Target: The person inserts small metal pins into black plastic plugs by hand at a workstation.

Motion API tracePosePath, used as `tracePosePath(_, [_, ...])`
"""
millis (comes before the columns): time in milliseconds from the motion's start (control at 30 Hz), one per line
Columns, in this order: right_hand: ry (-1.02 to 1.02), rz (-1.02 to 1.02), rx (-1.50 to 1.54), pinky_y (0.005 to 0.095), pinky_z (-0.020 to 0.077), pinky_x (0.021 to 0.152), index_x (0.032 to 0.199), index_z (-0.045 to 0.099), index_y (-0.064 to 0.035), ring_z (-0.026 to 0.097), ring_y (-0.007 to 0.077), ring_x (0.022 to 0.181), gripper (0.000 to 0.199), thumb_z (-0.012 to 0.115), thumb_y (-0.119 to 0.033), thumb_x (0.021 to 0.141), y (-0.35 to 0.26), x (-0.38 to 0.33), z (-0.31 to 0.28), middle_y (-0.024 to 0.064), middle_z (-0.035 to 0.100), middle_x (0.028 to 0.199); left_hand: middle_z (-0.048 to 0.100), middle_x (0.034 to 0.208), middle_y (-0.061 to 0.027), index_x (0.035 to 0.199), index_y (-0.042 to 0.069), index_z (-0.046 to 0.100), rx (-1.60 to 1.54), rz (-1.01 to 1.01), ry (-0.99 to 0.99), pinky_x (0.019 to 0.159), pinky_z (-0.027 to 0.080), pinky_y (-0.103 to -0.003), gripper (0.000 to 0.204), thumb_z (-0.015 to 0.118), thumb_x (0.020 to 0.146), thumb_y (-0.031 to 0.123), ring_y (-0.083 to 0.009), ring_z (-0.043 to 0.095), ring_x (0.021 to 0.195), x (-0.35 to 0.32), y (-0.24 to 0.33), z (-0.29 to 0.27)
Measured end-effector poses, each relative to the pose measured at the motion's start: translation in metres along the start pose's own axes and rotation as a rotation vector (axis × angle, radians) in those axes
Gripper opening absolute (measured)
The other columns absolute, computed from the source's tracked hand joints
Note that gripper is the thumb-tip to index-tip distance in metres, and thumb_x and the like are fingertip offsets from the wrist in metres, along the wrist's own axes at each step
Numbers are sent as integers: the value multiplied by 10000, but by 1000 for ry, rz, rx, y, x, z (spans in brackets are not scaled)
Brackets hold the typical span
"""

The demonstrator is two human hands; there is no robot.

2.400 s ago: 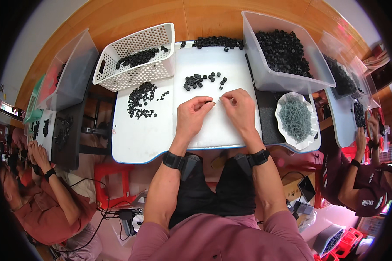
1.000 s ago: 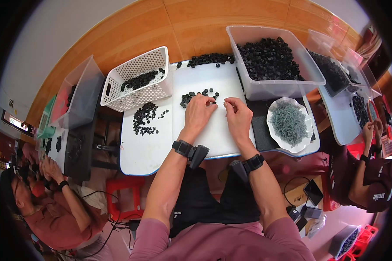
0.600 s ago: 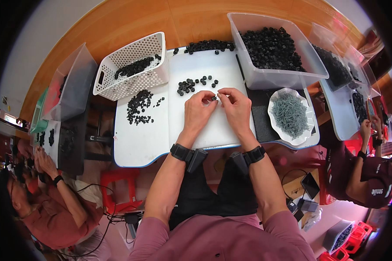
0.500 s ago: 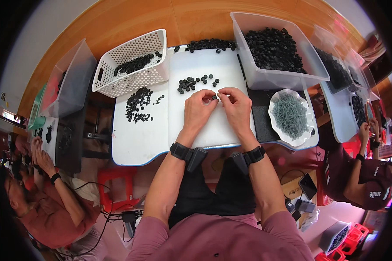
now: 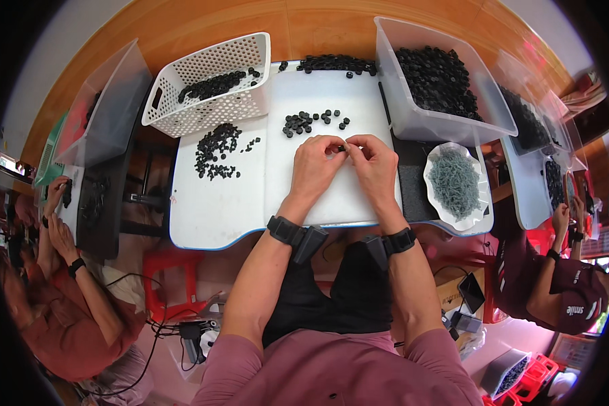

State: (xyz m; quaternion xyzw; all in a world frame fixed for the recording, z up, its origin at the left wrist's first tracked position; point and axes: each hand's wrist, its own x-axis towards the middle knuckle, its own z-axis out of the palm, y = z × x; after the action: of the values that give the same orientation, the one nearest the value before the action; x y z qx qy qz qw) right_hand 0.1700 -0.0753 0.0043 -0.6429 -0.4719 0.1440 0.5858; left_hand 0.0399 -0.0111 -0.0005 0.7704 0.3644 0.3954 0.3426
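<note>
My left hand is closed in a pinch on a small black knob-like part over the white tabletop. Fingertips of my right hand meet it there, also pinched; whatever they hold is too small and covered to make out. Just beyond my hands lies a loose group of short black round parts. To the left, smaller black pieces are heaped on the table. A scalloped white dish on the right carries a pile of thin grey-green pieces.
A white perforated basket and a clear bin, both with black parts, stand at the back. More black parts line the far edge. Co-workers sit at tables left and right. A red stool stands below left.
My fingertips have drawn closer together around the small black part, and both hands sit slightly further right in view. The whole view has shifted a little. The co-worker on the left has moved their hands.
</note>
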Motion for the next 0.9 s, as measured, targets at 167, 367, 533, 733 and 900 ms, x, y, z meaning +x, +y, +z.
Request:
tracePosePath(167, [-17,9,19,275,496,577,941,779,-15,622,118,606,82,764,-52,870,3,0,0,74,757,820,745,935,-119,1041,7,770,20,30,4,772,558,-344,233,791,845,131,-222,695,820,0,-2,1])
tracePosePath(367, [-44,10,9,270,490,571,951,775,-20,608,105,604,93,771,-33,859,4,0,-1,67,753,841,752,921,-117,1047,17,776,-21,-5,10,755,557,-341,233,792,841,127,-215,694,810,-1,0,-1])
tracePosePath(533, [-30,37,129,264,472,567,931,764,-7,589,105,604,87,780,-34,849,2,1,-1,80,746,862,756,922,-116,1045,26,781,-45,-32,38,727,556,-335,229,795,838,122,-210,696,795,-1,-1,0])
tracePosePath(733, [-46,38,15,268,472,584,905,761,-9,593,112,624,88,790,-74,853,3,1,-3,68,736,846,754,906,-140,1010,26,771,-33,-42,10,794,557,-397,183,765,864,136,-273,711,840,-1,4,-2])
tracePosePath(900, [-62,-30,-25,268,474,586,927,755,-8,594,110,630,95,781,-77,867,1,1,-3,60,736,844,773,963,-125,1065,24,771,-16,-50,9,715,557,-328,222,777,860,108,-198,722,815,-2,2,-2])
